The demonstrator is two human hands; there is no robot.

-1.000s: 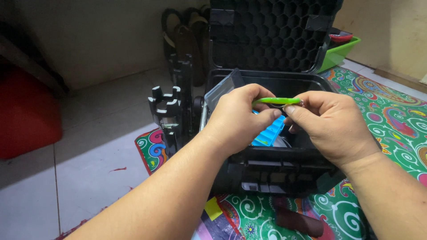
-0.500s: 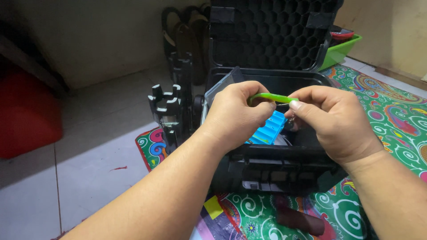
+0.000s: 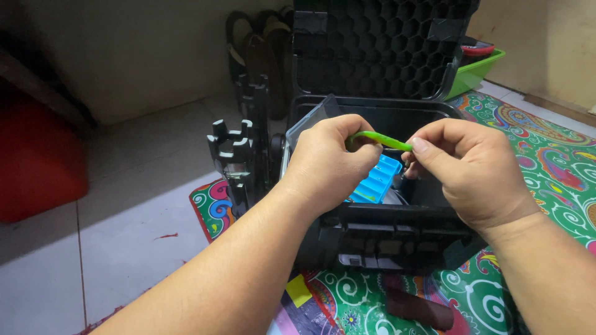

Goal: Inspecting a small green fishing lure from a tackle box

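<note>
— where does your one view sit?

— on your head, tilted down and forward over your own forearms, close enough that they fill the near edge.

— and what does it face?

— the open black case (image 3: 379, 211) at centre, its lid upright at the far side, the patterned mat (image 3: 559, 161) running right, pale floor tiles (image 3: 124, 236) to the left.

— any second view?

— none; nothing is shared.

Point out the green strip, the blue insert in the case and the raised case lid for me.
green strip (image 3: 386, 141): head view, on the bare middle stretch between the two hands.
blue insert (image 3: 376, 181): head view, on its ribbed top face inside the case.
case lid (image 3: 379, 43): head view, on its honeycombed inner face.
</note>
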